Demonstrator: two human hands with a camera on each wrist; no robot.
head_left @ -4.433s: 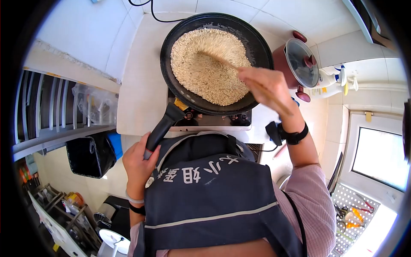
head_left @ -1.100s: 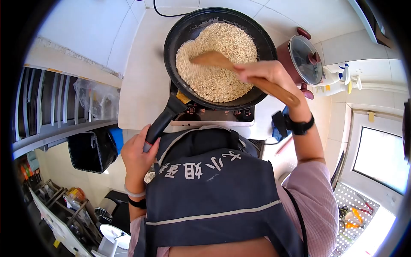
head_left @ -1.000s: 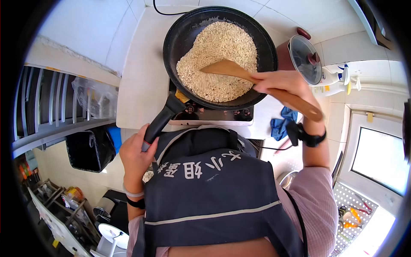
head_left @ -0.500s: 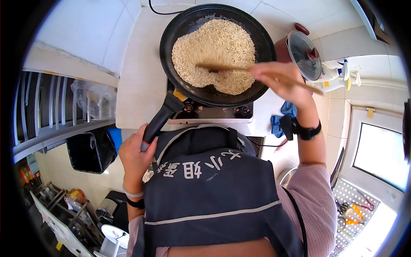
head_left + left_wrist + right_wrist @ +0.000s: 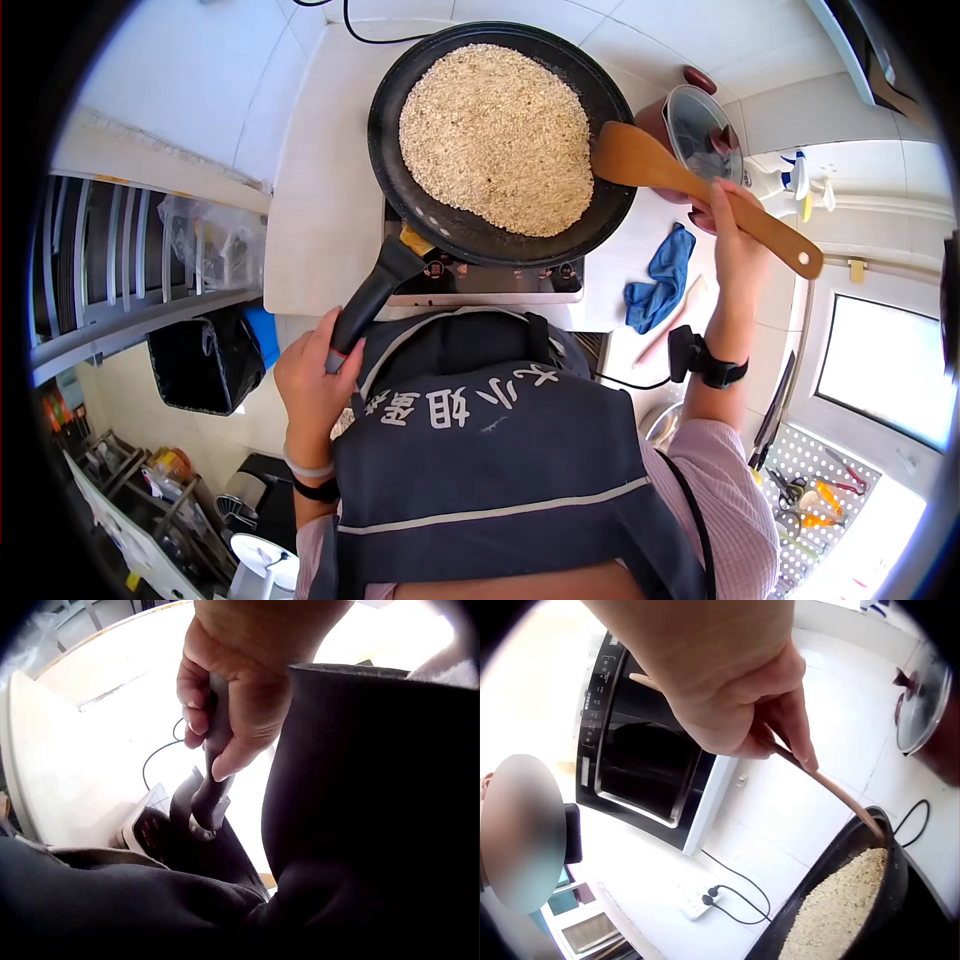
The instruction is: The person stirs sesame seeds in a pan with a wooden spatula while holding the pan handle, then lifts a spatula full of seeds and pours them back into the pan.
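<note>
My left hand (image 5: pixel 315 375) grips the black pan handle (image 5: pixel 372 300) near its end; in the left wrist view, fingers and thumb wrap the handle (image 5: pixel 219 727). The wide dark frying pan (image 5: pixel 400 195) sits over the cooktop, holding a broad layer of pale, oat-like grain (image 5: pixel 495 140). In my right hand (image 5: pixel 738 245) is a wooden spatula (image 5: pixel 650 160), pinched along its shaft. Its flat blade overlaps the pan's right rim, beside the grain. The right wrist view has the spatula (image 5: pixel 840 793) slanting down to the rim, fingertips along the shaft.
An induction cooktop (image 5: pixel 480 285) lies under the pan. To the right stand a maroon lidded pot (image 5: pixel 660 130) and spray bottles (image 5: pixel 797 178). A blue cloth (image 5: pixel 660 280) rests on the counter. A black-lined bin (image 5: pixel 200 360) is at lower left. The right wrist view includes a microwave (image 5: pixel 645 750).
The spatula has moved from stirring within the grain to the pan's right rim, with my right hand shifted right and down. The grain now lies in an even layer. My left hand keeps the handle.
</note>
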